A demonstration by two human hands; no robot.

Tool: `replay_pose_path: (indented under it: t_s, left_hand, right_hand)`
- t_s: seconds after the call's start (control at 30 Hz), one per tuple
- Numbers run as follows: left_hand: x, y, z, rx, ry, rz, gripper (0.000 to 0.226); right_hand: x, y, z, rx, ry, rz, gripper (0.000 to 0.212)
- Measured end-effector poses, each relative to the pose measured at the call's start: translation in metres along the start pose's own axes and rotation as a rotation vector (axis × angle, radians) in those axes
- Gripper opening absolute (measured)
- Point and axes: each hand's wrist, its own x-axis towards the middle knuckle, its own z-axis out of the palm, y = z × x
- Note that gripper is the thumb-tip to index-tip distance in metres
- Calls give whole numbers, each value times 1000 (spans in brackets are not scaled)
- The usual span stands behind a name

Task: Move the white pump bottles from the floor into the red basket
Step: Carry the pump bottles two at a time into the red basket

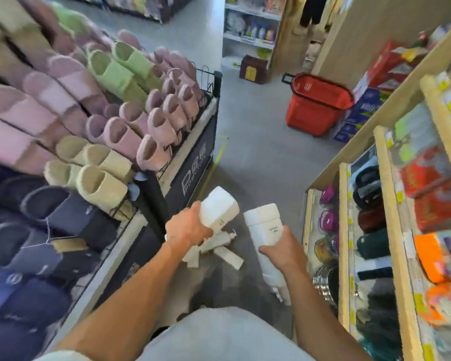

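Head view, left hand (188,227), right hand (281,250) gripping bottles (219,207) (264,222), red basket (315,105) up aisle (255,152)

bare grey floor (255,142) lies open to the red basket (320,105), hemmed by slipper rack (190,162) and shelves (385,162).

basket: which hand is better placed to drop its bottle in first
Right, likely: the basket stands ahead on the aisle's right, nearer the right hand; the left hand would have to cross over.
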Motion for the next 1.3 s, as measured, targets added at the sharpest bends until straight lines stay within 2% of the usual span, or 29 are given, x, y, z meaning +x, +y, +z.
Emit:
replay_pose_path:
  t_s: [0.3, 0.53, 0.7, 0.87, 1.1, 1.23, 1.3]
  left_hand:
    - [-68, -66, -29, -125, 218, -424, 76]
    - [-178, -130, -37, -125, 366, -769, 73]
    - [-280, -170, -31, -173, 461, -1022, 71]
    - [-393, -198, -2, -206, 542, -1208, 73]
    - [-549, -210, 45, -288, 554, -1463, 77]
    - [-618, -207, 72, -308, 596, -1574, 77]
    - [-648, -203, 85, -322, 605, -1642, 75]
  right_hand:
    - [25, -86, -2, -274, -179, -422, 67]
    - [-20, -179, 29, -524, -287, -861, 71]
    - [-97, -230, 65, -675, -325, -1171, 77]
    - [-200, -248, 114, -783, -357, -1445, 84]
    - [-353, -227, 170, -859, -474, -1762, 82]
    - [-429, -202, 195, -880, -525, -1911, 89]
    - [-465, -191, 207, -893, -546, -1986, 83]
